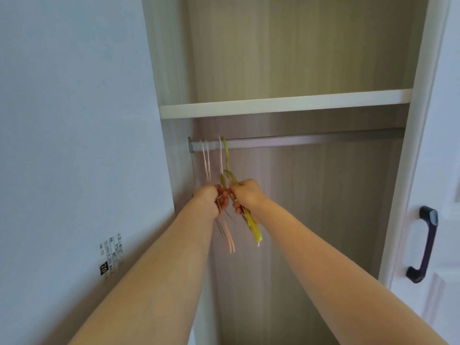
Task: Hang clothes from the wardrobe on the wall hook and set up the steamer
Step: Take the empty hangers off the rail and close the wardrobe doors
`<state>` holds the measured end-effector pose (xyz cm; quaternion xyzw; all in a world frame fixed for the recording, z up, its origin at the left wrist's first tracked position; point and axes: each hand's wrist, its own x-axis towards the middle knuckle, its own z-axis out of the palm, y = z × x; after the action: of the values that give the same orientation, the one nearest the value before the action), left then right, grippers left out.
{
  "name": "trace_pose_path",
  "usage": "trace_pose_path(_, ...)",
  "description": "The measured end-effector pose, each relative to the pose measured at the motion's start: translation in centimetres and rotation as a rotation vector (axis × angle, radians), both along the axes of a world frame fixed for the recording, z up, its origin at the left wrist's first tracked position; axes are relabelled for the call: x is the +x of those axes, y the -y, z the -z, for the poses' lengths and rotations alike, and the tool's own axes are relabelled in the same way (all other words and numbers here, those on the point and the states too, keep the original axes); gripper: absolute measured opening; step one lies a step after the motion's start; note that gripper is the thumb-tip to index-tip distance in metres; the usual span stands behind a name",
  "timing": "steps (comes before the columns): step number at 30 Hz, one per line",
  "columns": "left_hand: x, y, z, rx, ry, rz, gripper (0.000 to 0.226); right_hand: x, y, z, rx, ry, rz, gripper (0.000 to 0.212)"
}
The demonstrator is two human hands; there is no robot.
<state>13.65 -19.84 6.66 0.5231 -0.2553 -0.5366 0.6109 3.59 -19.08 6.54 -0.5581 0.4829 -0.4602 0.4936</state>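
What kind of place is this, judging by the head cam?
Most likely a bedroom wardrobe at home, seen from its open front. A silver metal hanging rail runs under a white shelf, thin pink hangers and a yellow-green plastic hanger hang at its end, and a white door with a dark handle stands right.

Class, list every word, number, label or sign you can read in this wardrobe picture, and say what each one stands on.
"02": white digits on a black patch at the lower end of the sticker on the inside of the open left door, printed sideways; a doubtful reading.
Remaining lines on that sticker: too small and blurred to read.
Hangers, rail, shelf, handle: no text visible.
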Motion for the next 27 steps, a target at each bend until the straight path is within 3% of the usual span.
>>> trace_pose_path(8, -1.2, -1.1, -2.3, -0.097, -0.126, 0.037, 0.022, -1.2, -0.4, -1.9, -0.118, -0.072, 0.064, 0.026)
trace_pose_path(16, -3.3, -3.5, -2.0, -0.135, 0.001, 0.109, 0.018, -3.7, -3.8, -1.3, -0.164, -0.138, 0.127, 0.019)
trace_pose_path(23, -6.9, -7.4, 1.4, -0.089, 0.099, 0.121, 0.003, -7.1, -8.1, 1.8, -0.115, -0.164, 0.218, 0.015)
trace_pose_path(27, -8.9, -11.5, 4.0, -0.079, 0.125, 0.113, 0.008, -9.0, -11.4, 4.7, -0.097, -0.231, 0.244, 0.021)
